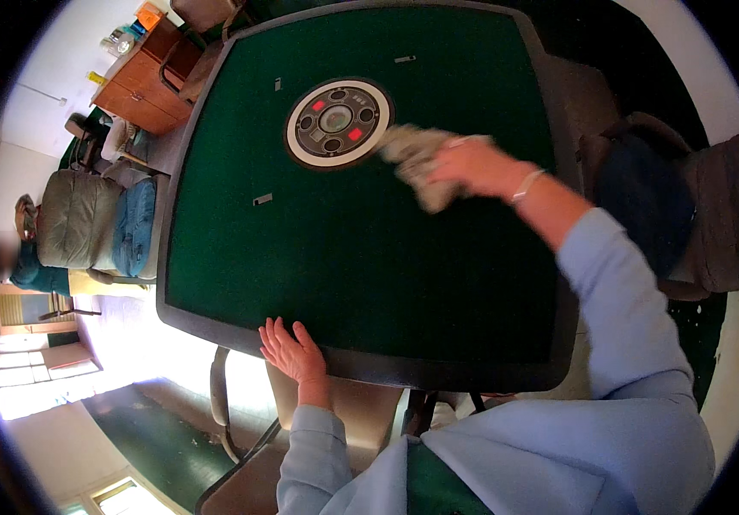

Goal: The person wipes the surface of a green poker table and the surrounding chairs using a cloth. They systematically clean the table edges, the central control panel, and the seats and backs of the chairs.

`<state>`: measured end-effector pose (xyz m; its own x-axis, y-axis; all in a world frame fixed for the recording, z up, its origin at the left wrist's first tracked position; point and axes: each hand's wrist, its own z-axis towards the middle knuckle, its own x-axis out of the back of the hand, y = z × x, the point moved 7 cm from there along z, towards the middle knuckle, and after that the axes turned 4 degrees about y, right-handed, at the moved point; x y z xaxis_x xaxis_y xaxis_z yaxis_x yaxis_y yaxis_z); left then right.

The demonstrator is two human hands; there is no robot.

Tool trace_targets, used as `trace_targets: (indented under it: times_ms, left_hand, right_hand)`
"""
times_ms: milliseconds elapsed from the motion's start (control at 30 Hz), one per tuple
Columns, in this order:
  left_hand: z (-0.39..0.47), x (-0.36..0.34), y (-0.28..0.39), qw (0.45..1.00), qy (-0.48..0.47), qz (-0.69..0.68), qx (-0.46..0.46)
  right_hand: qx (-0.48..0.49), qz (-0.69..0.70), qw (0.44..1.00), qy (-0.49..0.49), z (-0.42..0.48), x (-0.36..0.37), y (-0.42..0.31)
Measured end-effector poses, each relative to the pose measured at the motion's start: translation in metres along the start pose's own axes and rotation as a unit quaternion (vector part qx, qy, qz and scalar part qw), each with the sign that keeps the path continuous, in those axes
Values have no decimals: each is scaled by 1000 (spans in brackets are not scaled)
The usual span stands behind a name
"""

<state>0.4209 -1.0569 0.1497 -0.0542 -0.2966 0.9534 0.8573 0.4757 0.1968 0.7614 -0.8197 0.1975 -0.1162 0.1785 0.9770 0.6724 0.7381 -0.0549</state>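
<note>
A mahjong table with a green felt top [356,270] and a dark raised rim lies before me. My right hand [476,167] grips a crumpled beige cloth [427,164], blurred, over the felt just right of the round centre console [338,123]. That console has a white ring, dark round buttons and two red lit displays. My left hand [293,353] rests flat on the near rim, fingers apart, holding nothing. Small metal-coloured plates [262,199] are set in the felt around the console.
Cushioned chairs stand left [80,219] and right [717,212] of the table; another chair [356,412] is tucked at the near side. A wooden cabinet [141,90] with items on top is at the upper left. Another person [38,270] is at the far left.
</note>
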Motion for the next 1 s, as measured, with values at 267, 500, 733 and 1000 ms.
trace_targets:
  times_ms: [267,500,733,1000]
  left_hand:
    - [2,-2,8,1000,0,-9,-15]
    - [2,-5,3,1000,2,0,-2]
    - [5,-10,3,1000,-3,12,-23]
    - [5,-7,10,1000,8,12,-19]
  right_hand:
    - [-285,-180,930,148,-216,80,116]
    - [88,41,910,402,-100,82,-76]
    - [171,37,971,163,-34,-2,-125]
    - [-261,-133,944,153,-254,20,100]
